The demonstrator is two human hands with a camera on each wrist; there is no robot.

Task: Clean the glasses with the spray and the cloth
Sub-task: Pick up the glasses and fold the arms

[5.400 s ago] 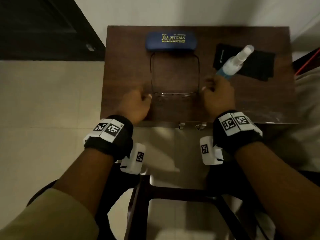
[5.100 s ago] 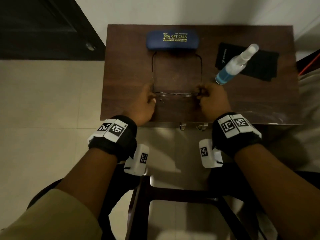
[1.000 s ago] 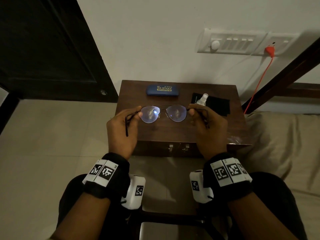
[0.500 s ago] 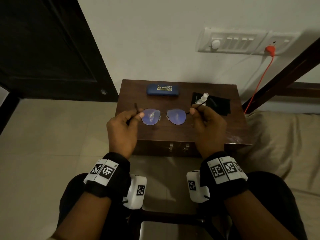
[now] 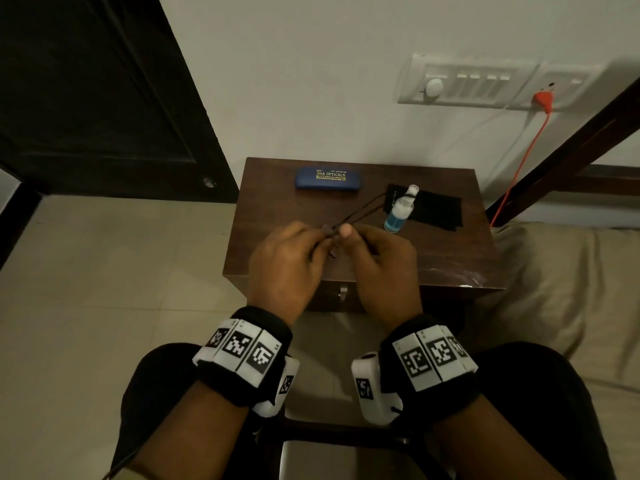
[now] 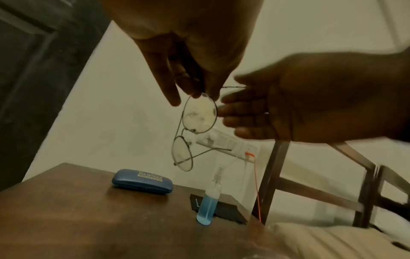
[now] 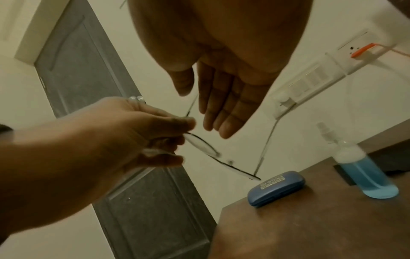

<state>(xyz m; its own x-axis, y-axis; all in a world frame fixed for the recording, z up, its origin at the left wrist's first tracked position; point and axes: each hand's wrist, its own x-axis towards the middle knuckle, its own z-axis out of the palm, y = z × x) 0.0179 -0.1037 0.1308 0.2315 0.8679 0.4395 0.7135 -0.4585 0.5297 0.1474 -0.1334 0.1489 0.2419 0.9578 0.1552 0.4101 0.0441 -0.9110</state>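
Thin wire-framed glasses (image 6: 199, 115) hang in the air above the wooden table (image 5: 433, 261). My left hand (image 6: 195, 91) pinches them at the rim of the upper lens, and the temples point away to the right. My right hand (image 7: 213, 119) is close beside them with its fingers straight, gripping nothing. In the head view both hands, left (image 5: 322, 237) and right (image 5: 346, 233), sit close together over the table's front half. The spray bottle (image 5: 400, 214), holding blue liquid, stands upright on the black cloth (image 5: 433, 209) at the back right.
A blue glasses case (image 5: 327, 178) lies at the back middle of the table. Behind it is a wall with a switch panel (image 5: 467, 84) and an orange plug and cord (image 5: 542, 98). A dark door (image 5: 86, 98) stands to the left and a bed (image 5: 571, 289) to the right.
Half a second ago both hands held the glasses spread out level by their ends. The hands have come together, the glasses now hang from the left hand, and the right hand has opened.
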